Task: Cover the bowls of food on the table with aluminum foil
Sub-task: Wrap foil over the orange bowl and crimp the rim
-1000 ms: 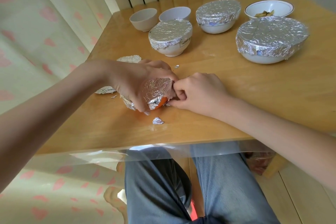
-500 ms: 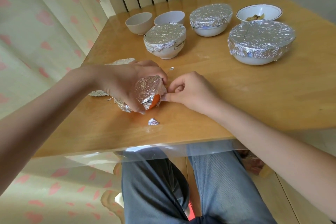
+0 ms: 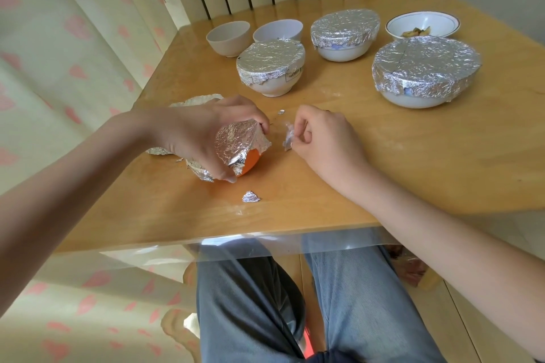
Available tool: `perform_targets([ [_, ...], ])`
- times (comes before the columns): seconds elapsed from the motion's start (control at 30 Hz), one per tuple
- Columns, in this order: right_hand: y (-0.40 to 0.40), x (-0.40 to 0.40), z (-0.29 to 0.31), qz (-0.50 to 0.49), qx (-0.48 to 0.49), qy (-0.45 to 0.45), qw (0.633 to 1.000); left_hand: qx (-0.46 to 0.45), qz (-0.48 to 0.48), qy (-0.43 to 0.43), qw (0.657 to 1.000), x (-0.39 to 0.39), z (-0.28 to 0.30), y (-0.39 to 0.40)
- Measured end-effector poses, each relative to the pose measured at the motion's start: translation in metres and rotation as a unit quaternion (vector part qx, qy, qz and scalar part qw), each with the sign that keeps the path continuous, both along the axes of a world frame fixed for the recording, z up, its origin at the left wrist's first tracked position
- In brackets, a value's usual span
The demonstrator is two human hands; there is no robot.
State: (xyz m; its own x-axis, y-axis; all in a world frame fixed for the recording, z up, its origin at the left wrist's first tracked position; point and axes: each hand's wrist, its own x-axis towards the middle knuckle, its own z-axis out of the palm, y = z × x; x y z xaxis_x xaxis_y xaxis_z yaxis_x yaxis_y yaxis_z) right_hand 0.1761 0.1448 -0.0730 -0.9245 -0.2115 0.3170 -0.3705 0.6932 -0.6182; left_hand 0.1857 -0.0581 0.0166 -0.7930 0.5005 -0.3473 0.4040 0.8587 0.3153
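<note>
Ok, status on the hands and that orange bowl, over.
Left hand grips foil-wrapped orange bowl, tilted, foil incomplete. Right hand pinches torn foil scrap. Loose foil bit on table.

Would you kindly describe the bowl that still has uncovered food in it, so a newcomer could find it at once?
Start at the wooden table and look to its far right corner, just behind the largest foil-covered bowl. There sits a shallow white bowl with a thin dark rim line. Unlike its neighbours, it has no foil and shows yellowish food scraps inside.
</note>
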Motion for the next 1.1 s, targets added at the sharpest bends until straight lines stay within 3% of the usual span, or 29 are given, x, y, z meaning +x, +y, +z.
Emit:
perform_targets([
  [0.1, 0.000, 0.004, -0.002, 0.022, -0.004, 0.036, 0.999, -0.018, -0.009, 0.001, 1.000, 0.000, 0.000, 0.007],
  [0.2, 0.001, 0.017, 0.000, 0.020, -0.081, 0.040, 0.996, -0.043, -0.015, 0.005, 0.999, 0.000, 0.000, 0.009],
  [0.43, -0.009, 0.055, -0.001, 0.068, -0.131, -0.071, 0.987, -0.100, -0.026, -0.003, 0.995, -0.005, 0.001, 0.022],
  [0.67, -0.006, 0.045, 0.001, 0.081, -0.214, -0.224, 0.947, -0.117, -0.019, -0.009, 0.993, -0.005, 0.002, 0.025],
  [0.93, -0.018, 0.046, 0.001, 0.087, -0.073, -0.194, 0.974, -0.108, -0.011, 0.002, 0.994, -0.003, 0.002, 0.028],
  [1.1, -0.017, 0.042, 0.010, 0.093, -0.030, -0.241, 0.965, -0.113, 0.001, -0.009, 0.994, -0.001, 0.004, 0.030],
])
